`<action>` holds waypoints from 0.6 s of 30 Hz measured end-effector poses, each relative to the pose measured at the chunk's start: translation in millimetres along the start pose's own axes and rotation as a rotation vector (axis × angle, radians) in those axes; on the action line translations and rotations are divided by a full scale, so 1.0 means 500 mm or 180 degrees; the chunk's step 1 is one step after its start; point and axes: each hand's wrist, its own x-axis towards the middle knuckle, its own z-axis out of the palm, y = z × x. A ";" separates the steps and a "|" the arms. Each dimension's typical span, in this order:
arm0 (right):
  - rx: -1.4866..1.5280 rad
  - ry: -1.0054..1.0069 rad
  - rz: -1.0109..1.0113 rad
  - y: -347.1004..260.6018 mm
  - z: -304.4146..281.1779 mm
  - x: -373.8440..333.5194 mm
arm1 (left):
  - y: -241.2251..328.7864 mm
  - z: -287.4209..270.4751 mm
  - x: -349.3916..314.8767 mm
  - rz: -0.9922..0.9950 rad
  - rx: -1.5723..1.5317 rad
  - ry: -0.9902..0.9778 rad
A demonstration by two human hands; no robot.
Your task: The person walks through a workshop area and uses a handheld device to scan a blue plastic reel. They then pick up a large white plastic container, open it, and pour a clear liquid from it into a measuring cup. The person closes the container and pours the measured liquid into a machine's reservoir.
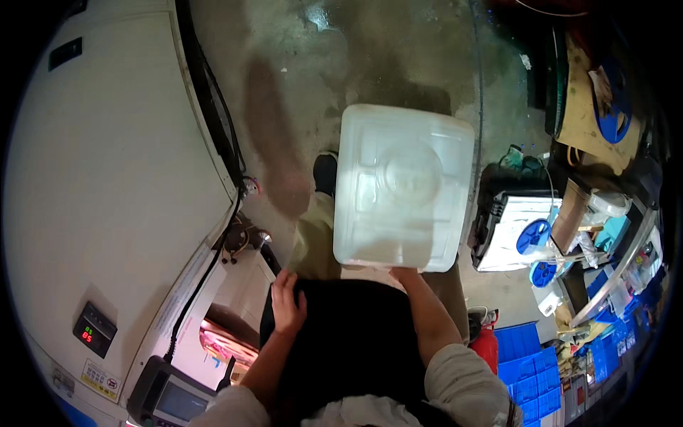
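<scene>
In front of me is a whitish, translucent plastic storage box [405, 188] with rounded corners and a round raised pattern on the face turned up to me. My right hand [404, 275] grips its near edge from the side closest to my body; most of the fingers are hidden beneath the box. Empty, my left hand [288, 306] hangs beside my dark apron [348, 334], fingers loosely bent and thumb apart. It is away from the box, nearest to the machine on the left.
At left stands a large pale machine [107, 171] with a red-and-green digital display [94, 329] and a dark control unit [171, 398] below. Blue bins [526, 370], a black case [491, 231] and a cluttered bench [605, 235] are at right. A shoe [325, 172] shows on the concrete floor [299, 107].
</scene>
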 end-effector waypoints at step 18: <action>-0.1297 0.1273 -0.0942 -0.504 -1.067 0.093 | -0.005 0.027 0.012 -0.0018 -0.0557 0.0386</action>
